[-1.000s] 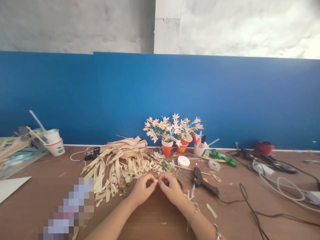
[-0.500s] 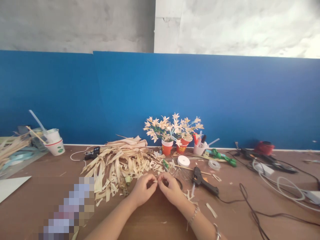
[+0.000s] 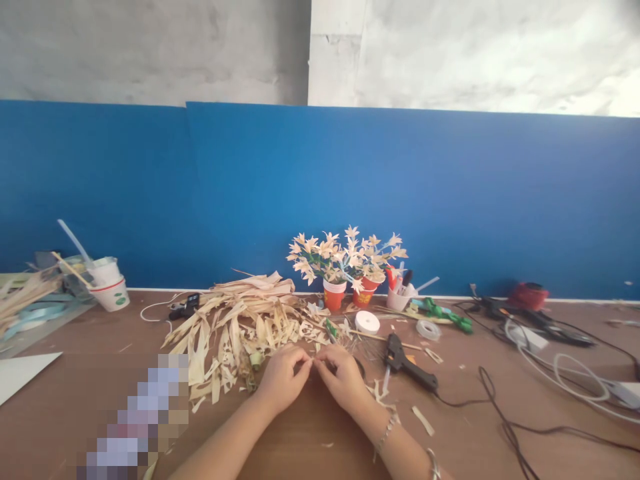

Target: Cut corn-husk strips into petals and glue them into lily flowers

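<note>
My left hand [image 3: 285, 378] and my right hand [image 3: 343, 377] meet fingertip to fingertip over the near middle of the table. Both are closed in a pinch. Whatever lies between the fingertips is too small to make out. Just beyond my left hand spreads a heap of dried husk strips [image 3: 240, 327]. A black glue gun [image 3: 410, 363] lies to the right of my right hand, its cord running off rightward. Behind the hands, pale husk flowers [image 3: 345, 253] stand in a red-and-white cup [image 3: 335, 295] and a red cup [image 3: 367, 292].
A white tape roll [image 3: 367, 323] and a clear tape roll [image 3: 429, 330] lie beyond the glue gun. Cables [image 3: 515, 427] and a white adapter [image 3: 530, 339] cover the right side. Paper cups [image 3: 110, 293] stand at far left. A blue partition [image 3: 240, 187] closes off the back.
My hands have shifted very slightly, and the fingertips of both remain pinched together. Nothing else on the table has visibly moved.
</note>
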{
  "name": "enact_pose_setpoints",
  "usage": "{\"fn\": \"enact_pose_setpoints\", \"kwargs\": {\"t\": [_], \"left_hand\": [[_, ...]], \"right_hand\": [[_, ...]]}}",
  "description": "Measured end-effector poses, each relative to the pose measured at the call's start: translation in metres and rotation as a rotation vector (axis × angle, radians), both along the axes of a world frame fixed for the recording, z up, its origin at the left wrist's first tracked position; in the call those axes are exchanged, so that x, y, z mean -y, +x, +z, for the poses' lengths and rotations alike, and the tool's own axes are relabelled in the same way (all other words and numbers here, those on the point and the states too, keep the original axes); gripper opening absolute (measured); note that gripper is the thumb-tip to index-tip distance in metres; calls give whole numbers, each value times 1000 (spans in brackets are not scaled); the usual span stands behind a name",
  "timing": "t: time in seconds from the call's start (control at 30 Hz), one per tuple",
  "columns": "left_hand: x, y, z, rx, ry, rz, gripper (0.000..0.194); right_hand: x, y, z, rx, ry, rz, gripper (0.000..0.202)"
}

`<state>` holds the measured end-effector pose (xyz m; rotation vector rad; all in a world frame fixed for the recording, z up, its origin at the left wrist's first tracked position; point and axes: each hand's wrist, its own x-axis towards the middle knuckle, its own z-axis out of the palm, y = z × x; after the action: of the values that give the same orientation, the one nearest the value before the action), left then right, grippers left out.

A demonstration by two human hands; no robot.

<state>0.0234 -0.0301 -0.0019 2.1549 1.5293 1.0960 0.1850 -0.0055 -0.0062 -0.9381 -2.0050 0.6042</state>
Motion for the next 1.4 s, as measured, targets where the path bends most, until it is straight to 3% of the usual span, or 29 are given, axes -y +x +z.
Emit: {"fn": "enact_pose_setpoints", "kwargs": {"t": [0.23,0.6,0.83,1.13,1.3,1.4], "left_hand": [[4,8,5,-189,67,66,18],[3,8,2,-147,87,218,17],[5,10,5,-132,56,144,18],[7,16,1,-209,29,246,16],[3,10,-1,-260,27,339,16],[-1,3,-3,-250,21,365,17]], "right_hand": [[6,-5,3,151,82,-137,15],[1,-3,2,280,144,-427,13],[2,-3,-2,120,110,-186,8],[6,-10,-2,214,196,-225,11],[1,-7,-5,249,226,-326,13],[-4,3,-5,255,161,-214,16]]}}
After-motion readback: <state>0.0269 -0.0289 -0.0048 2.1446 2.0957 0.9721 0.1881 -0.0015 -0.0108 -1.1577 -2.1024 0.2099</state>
